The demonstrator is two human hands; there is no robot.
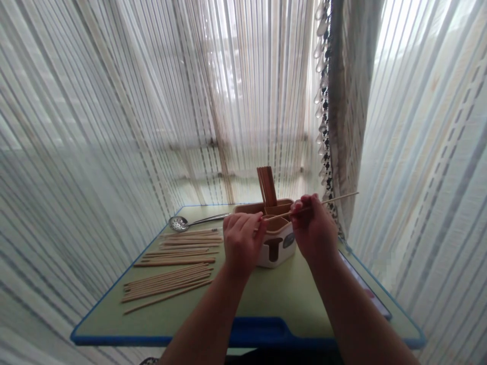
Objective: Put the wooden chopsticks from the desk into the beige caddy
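A thin, light wooden chopstick (341, 197) slants up to the right between my hands, above the utensil holder. My left hand (243, 238) is closed around its lower left end. Farther along, the fingers of my right hand (314, 225) pinch the same stick, and its tip sticks out past them. Just behind and below my hands stands the white utensil holder (288, 251) with a brown inside, partly covered by them. A bundle of reddish-brown chopsticks (267, 185) stands upright in its back compartment.
Several light wooden chopsticks (167, 281) lie in rows on the left of the green table (274, 299), which has a blue edge. Behind them lies a metal slotted ladle (178, 223). A flat device with a bright screen (363, 284) is at the right edge. Curtains (247, 101) surround the table.
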